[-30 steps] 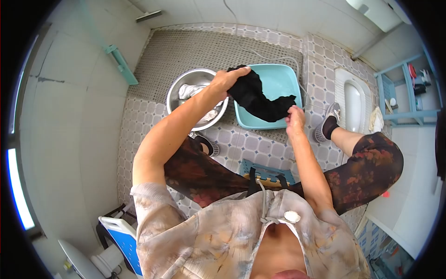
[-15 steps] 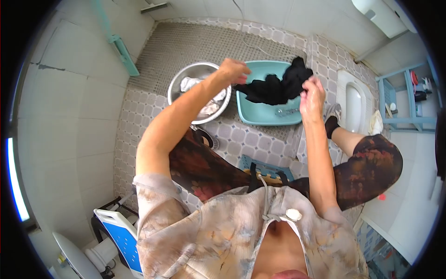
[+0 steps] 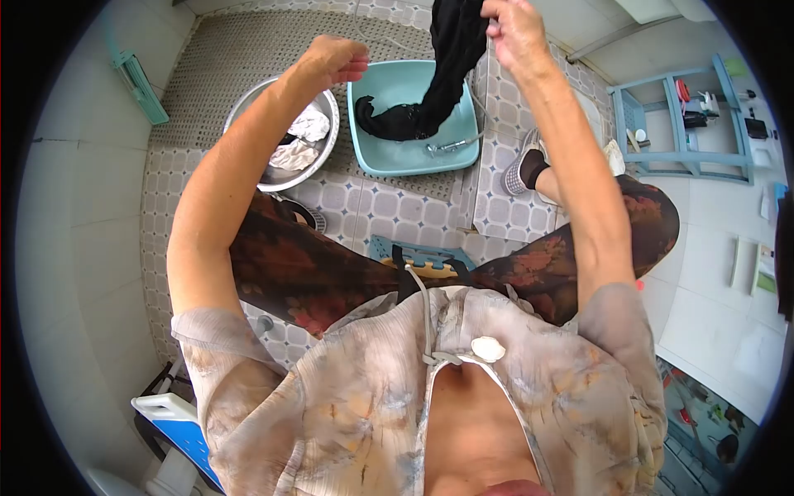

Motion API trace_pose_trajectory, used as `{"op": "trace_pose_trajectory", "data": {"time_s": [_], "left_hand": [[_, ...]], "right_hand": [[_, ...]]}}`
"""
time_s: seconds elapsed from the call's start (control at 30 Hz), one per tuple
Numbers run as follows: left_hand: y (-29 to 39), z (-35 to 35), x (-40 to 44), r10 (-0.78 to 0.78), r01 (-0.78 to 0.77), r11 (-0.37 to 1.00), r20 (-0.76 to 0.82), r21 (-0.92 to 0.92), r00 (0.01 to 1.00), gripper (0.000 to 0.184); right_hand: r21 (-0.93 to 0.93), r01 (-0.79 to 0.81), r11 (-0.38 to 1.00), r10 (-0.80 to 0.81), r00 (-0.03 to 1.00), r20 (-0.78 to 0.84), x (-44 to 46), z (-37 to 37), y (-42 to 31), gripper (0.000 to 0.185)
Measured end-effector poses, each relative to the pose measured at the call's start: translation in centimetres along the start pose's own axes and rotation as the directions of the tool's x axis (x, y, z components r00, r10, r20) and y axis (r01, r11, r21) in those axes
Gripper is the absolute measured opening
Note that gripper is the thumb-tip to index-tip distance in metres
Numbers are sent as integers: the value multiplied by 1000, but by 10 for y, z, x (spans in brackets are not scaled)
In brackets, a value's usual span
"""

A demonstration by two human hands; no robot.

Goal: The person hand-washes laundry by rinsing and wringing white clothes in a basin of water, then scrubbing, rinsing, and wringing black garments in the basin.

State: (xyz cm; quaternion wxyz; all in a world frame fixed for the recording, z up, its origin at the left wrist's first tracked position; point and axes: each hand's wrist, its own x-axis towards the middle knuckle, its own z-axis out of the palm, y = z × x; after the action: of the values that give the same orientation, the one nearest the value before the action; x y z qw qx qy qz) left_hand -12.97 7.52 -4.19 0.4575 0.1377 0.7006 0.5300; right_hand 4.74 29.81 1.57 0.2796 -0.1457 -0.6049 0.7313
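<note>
A long black cloth hangs from my right hand, which pinches it high at the top of the view. Its lower end lies curled in the turquoise basin. A clear object rests in the basin near its front right corner. My left hand is over the basin's left back corner, apart from the cloth, its fingers curled with nothing visible in them. Left of the basin stands a metal bowl with white cloth and something dark, partly behind my left forearm.
A grey perforated mat covers the back floor. A blue shelf rack stands at the right, near a squat toilet partly behind my right arm. A blue and white board leans at lower left. A blue stool is beneath me.
My right hand has risen with the cloth, which now hangs lengthwise instead of across the basin. My left hand has come away from the cloth. The view has shifted, so the basin appears further left and higher.
</note>
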Motion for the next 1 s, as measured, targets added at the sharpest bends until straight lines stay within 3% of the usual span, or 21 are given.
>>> {"op": "trace_pose_trajectory", "data": {"time_s": [0.1,0.13,0.23,0.3,0.33,0.37,0.43,0.47,0.53,0.57,0.6,0.63,0.67,0.7,0.77,0.87,1.0], "left_hand": [[-3,0,-2,8,-9,1000,14,27,1000,32],[-6,2,-4,15,-16,997,19,74,1000,32],[-20,5,-1,18,-30,979,61,202,998,32],[-40,9,7,-26,-6,962,112,274,993,33],[-49,14,8,-17,-25,949,129,314,991,30],[-59,16,8,-8,-42,934,139,354,990,28],[-76,21,11,-63,-28,857,159,515,985,32],[-82,22,11,-74,-60,802,197,594,978,32],[-100,24,20,-71,-193,629,303,753,950,33],[-111,27,26,-32,-275,516,339,811,940,33],[-124,33,31,-49,-245,457,299,855,953,32],[-142,46,43,44,-334,416,348,846,936,34],[-162,56,57,49,-321,366,327,873,944,37],[-155,73,59,-24,-307,317,331,897,943,49],[-172,101,68,69,-245,167,237,955,969,60],[-210,125,88,27,-64,180,60,982,998,64],[-244,133,100,22,-3,103,1,995,1000,59]], "right_hand": [[-149,28,988,-14,995,97,32,-33,-5,12],[-296,-32,955,33,999,-2,0,34,-53,13],[-650,-55,758,184,974,132,15,14,-35,17],[-810,206,549,77,952,295,17,-15,1,19],[-855,-24,519,301,941,156,3,-11,-7,22],[-887,195,418,250,915,318,13,-36,26,23],[-881,82,467,413,860,299,7,-54,40,16],[-906,260,334,364,851,379,3,-52,38,20],[-897,251,365,456,791,407,11,-74,69,22],[-873,325,363,450,760,470,12,-86,93,27],[-872,375,315,518,702,489,10,-92,106,37],[-819,449,358,596,564,571,8,-114,164,51],[-867,415,276,688,545,479,-2,-112,178,65],[-888,388,246,730,528,433,-11,-109,190,73],[-868,425,256,711,525,467,-24,-107,220,73],[-780,621,80,653,558,512,-41,-99,243,78],[-682,731,-29,585,565,581,-39,-98,273,83]]}}
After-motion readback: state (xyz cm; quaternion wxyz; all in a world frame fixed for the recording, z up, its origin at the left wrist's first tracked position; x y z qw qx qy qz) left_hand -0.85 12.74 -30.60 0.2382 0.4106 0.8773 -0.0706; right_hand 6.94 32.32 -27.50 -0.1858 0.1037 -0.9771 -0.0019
